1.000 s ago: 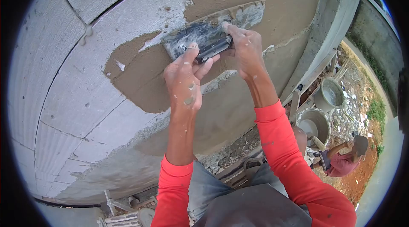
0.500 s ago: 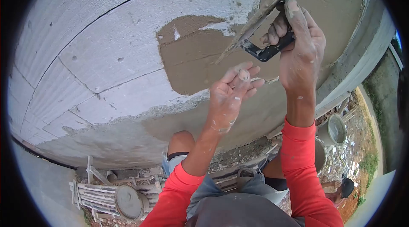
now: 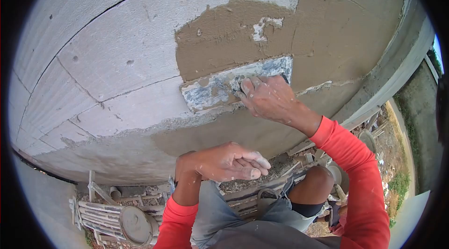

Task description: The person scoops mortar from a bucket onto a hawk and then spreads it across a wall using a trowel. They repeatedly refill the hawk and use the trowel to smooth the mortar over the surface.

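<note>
The right hand grips a wide plastering trowel against the wall, its fingers curled in around the handle, which the hand mostly covers. The blade reaches out to the left of the hand and a shorter way to its right, with its right end a little higher in view than its left. Smears of grey and whitish mortar coat the face of the blade.

The left hand is held in the air below the trowel in view, nearer the body and well apart from the blade. Its fingers lie close together and loosely bent, pointing to the right, the palm partly turned in.

Along the blade's upper edge is a patch of brown mortar, spread over pale blocks that run off to the left with dark joints between them. A small light spot shows through the mortar above the trowel. To the right the brown coat continues toward a grey upright edge of the wall. Below the blade, a rough ridge separates the blocks from a smoother grey-brown surface.

Down at the left, a round container of grey material sits at a slatted platform. A bent knee shows at the lower right, near the red right sleeve.
</note>
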### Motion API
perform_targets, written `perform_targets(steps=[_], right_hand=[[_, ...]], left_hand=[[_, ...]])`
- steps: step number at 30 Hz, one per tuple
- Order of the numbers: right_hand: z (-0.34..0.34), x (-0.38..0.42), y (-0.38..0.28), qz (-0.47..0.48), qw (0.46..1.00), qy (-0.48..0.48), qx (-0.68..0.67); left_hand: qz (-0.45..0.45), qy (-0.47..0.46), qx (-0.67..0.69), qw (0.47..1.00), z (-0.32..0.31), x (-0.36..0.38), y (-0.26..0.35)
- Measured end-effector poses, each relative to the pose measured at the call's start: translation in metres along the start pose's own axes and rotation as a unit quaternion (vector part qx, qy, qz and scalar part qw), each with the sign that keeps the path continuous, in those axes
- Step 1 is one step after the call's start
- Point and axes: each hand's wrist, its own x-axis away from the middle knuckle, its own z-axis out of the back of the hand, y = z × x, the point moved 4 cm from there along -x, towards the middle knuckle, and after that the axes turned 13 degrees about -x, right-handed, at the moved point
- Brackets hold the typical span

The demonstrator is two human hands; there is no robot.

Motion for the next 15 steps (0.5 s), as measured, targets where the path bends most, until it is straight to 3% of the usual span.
perform_targets(steps=[3, 6, 11, 13, 15], right_hand=[[-0.021, 0.022, 0.013, 0.04, 0.996, 0.082, 0.022], [0.004, -0.003, 0.018, 0.02, 0.982, 0.179, 0.059], [0.117, -0.032, 0.083, -0.079, 0.893, 0.429, 0.111], [0.146, -0.015, 0.102, -0.275, 0.845, 0.454, 0.066], [0.127, 0.007, 0.103, -0.194, 0.861, 0.469, 0.039]], left_hand=[[-0.114, -0.048, -0.025, 0.992, 0.007, 0.039, 0.023], [-0.246, 0.078, -0.079, 0.963, 0.039, 0.052, 0.074], [-0.391, 0.367, -0.088, 0.839, 0.086, 0.102, 0.169], [-0.405, 0.487, -0.13, 0.763, 0.099, 0.132, 0.194], [-0.388, 0.443, -0.15, 0.794, 0.129, 0.168, 0.205]])
